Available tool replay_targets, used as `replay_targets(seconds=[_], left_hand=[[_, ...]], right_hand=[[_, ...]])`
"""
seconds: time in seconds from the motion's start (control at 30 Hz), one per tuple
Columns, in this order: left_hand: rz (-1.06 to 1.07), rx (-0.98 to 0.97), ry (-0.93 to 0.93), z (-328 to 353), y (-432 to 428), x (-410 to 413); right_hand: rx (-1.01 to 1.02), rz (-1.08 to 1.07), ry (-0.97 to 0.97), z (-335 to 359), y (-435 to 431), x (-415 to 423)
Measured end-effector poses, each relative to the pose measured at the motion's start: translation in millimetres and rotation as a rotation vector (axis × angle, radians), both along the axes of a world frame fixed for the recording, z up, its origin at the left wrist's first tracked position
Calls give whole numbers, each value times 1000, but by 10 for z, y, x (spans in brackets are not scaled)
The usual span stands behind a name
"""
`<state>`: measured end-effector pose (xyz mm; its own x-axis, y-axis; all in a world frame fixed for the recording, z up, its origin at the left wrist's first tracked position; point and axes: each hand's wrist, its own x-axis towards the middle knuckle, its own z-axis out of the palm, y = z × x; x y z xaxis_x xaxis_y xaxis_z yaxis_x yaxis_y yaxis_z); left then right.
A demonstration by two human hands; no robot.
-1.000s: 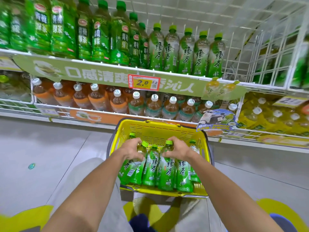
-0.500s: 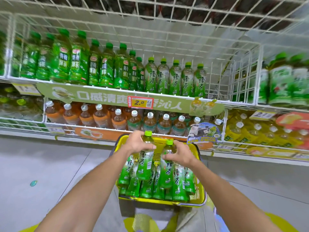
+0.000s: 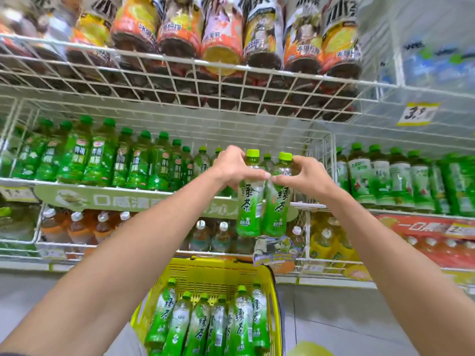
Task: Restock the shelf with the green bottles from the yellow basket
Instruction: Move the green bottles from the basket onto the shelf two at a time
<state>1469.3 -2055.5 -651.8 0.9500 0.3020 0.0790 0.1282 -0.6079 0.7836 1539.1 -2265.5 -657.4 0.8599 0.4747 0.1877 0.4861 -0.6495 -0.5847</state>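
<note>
My left hand (image 3: 235,167) grips a green tea bottle (image 3: 250,201) by its neck. My right hand (image 3: 303,176) grips a second green bottle (image 3: 277,209) the same way. Both bottles hang upright, side by side and touching, in front of the green-bottle shelf (image 3: 180,191). Behind them, a gap in the shelf row shows at the right of several matching bottles (image 3: 203,160). Below, the yellow basket (image 3: 213,273) holds several more green bottles (image 3: 218,322) leaning upright.
A wire shelf (image 3: 180,80) with dark tea bottles hangs overhead. A white wire divider (image 3: 331,155) bounds the gap on the right, with other green bottles (image 3: 385,176) past it. Orange and yellow drinks fill the lower shelf (image 3: 102,227). Grey floor lies either side of the basket.
Both hands lifted one bottle each out of the basket, up to the level of the green-bottle shelf. The view tilted upward.
</note>
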Motion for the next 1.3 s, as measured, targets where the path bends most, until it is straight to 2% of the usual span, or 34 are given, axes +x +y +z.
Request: replay_targets(seconds=[0.1, 0.2, 0.37, 0.5, 0.67, 0.8, 1.1, 1.2, 1.3], left_hand=[[-7, 67, 1, 247, -118, 376], [5, 88, 22, 359, -234, 745], [73, 53, 117, 104, -341, 1307], [-35, 76, -85, -101, -364, 1599], [-110, 31, -168, -223, -338, 1963], [-110, 119, -141, -344, -473, 2265], [-71, 130, -86, -842, -514, 2708], [-114, 168, -34, -908, -492, 2804], [-160, 298, 30, -899, -523, 2968]], right_hand=[[40, -57, -59, 319, -63, 195], [39, -90, -10, 449, -150, 455], [40, -144, 27, 319, -232, 887], [59, -113, 61, 134, -283, 1214], [-59, -125, 55, -18, -289, 1746], [-78, -110, 67, -92, -255, 1973], [-144, -38, 155, -666, -172, 2520], [-240, -33, 188, -700, -128, 2681], [-376, -63, 164, -709, -52, 2826]])
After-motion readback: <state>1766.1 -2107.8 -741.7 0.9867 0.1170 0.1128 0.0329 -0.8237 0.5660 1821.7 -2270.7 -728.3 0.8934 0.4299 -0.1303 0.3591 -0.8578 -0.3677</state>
